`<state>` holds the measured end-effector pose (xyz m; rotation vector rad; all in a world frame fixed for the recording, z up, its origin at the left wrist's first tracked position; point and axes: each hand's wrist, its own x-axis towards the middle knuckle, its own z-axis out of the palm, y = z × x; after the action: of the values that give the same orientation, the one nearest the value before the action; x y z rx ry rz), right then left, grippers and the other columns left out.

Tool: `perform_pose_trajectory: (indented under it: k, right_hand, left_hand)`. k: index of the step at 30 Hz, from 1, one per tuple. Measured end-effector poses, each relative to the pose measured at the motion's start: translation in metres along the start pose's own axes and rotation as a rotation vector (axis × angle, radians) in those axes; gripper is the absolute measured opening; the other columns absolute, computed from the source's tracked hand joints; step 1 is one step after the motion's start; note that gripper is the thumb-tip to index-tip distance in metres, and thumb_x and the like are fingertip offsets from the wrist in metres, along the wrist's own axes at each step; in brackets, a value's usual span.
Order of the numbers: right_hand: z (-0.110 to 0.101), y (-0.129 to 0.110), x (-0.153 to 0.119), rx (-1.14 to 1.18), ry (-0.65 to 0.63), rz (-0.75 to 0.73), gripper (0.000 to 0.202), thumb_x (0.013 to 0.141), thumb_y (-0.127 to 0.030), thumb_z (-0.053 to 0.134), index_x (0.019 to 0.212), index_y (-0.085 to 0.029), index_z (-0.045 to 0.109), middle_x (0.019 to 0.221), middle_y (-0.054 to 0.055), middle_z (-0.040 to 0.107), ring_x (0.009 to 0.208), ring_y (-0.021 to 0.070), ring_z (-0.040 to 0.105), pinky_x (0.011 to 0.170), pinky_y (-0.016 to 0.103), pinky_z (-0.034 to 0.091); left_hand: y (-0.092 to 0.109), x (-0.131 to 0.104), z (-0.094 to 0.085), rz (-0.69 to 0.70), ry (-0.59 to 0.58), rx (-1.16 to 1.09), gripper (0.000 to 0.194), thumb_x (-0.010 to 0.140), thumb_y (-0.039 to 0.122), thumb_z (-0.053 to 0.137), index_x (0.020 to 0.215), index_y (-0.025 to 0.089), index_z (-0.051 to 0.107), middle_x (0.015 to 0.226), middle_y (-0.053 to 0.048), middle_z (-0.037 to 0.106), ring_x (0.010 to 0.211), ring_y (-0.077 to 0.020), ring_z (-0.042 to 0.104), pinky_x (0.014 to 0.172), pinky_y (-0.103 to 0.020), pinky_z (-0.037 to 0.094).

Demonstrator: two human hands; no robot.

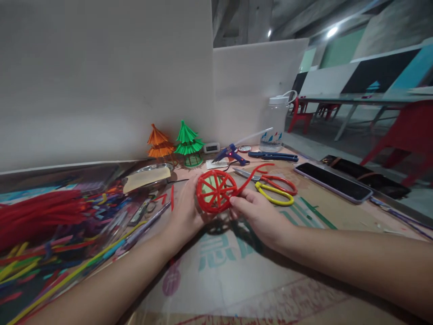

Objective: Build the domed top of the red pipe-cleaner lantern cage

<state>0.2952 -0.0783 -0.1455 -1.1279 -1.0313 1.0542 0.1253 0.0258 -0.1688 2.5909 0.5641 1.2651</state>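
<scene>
A round red frame (216, 191) with spokes, apparently made of pipe cleaners, is held above the middle of the table. My left hand (189, 208) grips its left side, the fingers partly hidden behind it. At the frame's lower right, my right hand (254, 212) pinches a red pipe cleaner (249, 178) against the rim; its loose end rises to the right and bends back. Scissors (275, 187) with red and yellow handles lie just behind my right hand. Beyond the frame rests a blue glue gun (232, 154) with a lit red light.
Orange (158, 143) and green (188, 142) tiered models stand by the white partition (135, 81). A water bottle (271, 124), blue pliers (273, 156) and a phone (333, 181) are at the back and right. Red pipe cleaners (40, 212) and coloured scraps pile up at left.
</scene>
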Motion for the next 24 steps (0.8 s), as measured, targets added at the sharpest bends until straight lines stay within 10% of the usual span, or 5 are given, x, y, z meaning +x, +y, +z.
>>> perform_pose_trajectory:
  k: [6,12,24]
  right_hand:
    - [-0.008,-0.004,0.01,-0.084,0.061,-0.101,0.023,0.073,-0.039,0.071,0.079,-0.02,0.059,0.062,-0.004,0.057,0.06,0.0126,0.052,0.059,0.027,0.042]
    - [-0.006,-0.005,0.011,-0.147,0.055,-0.104,0.023,0.074,-0.038,0.07,0.086,-0.02,0.064,0.079,0.002,0.071,0.073,0.018,0.064,0.067,0.031,0.051]
    - [-0.003,0.004,0.002,-0.24,0.018,-0.053,0.023,0.077,-0.038,0.071,0.09,-0.021,0.065,0.083,0.004,0.071,0.074,0.0175,0.063,0.066,0.031,0.05]
  left_hand:
    - [-0.001,0.011,-0.031,-0.015,-0.023,0.134,0.057,0.092,0.014,0.053,0.148,0.019,0.042,0.148,-0.015,0.055,0.138,-0.0281,0.051,0.116,-0.051,0.042]
    - [0.019,0.033,-0.07,0.174,0.084,0.348,0.02,0.095,0.027,0.066,0.112,0.019,0.071,0.109,-0.009,0.074,0.102,-0.0231,0.067,0.091,-0.04,0.054]
    - [0.022,0.031,-0.065,0.35,-0.015,0.503,0.008,0.098,0.016,0.059,0.092,0.016,0.065,0.101,-0.008,0.073,0.093,-0.0231,0.062,0.086,-0.038,0.049]
